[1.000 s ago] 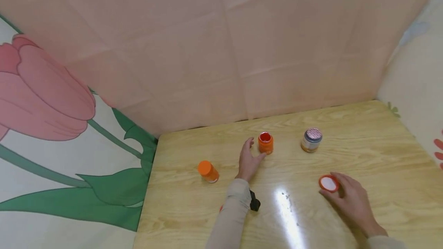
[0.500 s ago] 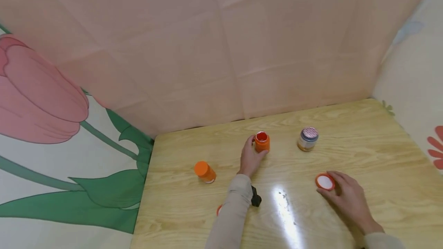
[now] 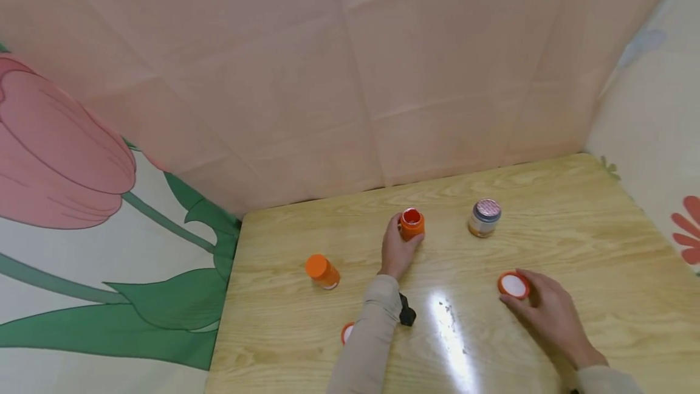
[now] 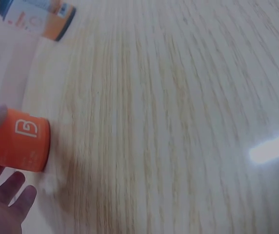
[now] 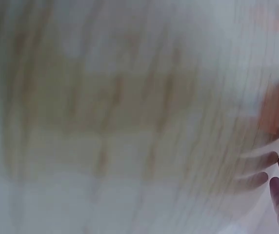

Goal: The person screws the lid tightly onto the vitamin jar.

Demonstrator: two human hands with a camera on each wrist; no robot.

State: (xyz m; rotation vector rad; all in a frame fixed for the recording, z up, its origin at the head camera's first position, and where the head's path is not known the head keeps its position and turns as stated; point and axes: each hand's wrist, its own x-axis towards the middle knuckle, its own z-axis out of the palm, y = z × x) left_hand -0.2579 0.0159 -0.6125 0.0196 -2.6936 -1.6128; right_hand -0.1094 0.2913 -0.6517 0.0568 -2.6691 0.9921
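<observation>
**Left hand (image 3: 398,253) grips uncapped orange jar (image 3: 412,231); right hand (image 3: 555,316) pinches white-lined lid (image 3: 514,285)**

Left of the uncapped orange jar and nearer the person, an orange-capped bottle (image 3: 323,271) stands on the wood-grain worktop (image 3: 273,345). A second lid (image 3: 347,333), orange-rimmed, lies left of that jar and closer to the person than the bottle, partly covered by the left sleeve (image 3: 365,342). The left hand's grip is curled round the jar's left side, thumb against it; the jar is upright, its red inside showing. Right of this jar, well apart, stands a grey-collared jar (image 3: 485,219) with a pinkish top. Right of the uncapped jar and nearer the person, the right hand's grip holds the white-lined lid by its orange rim between thumb and fingers, white underside showing.
</observation>
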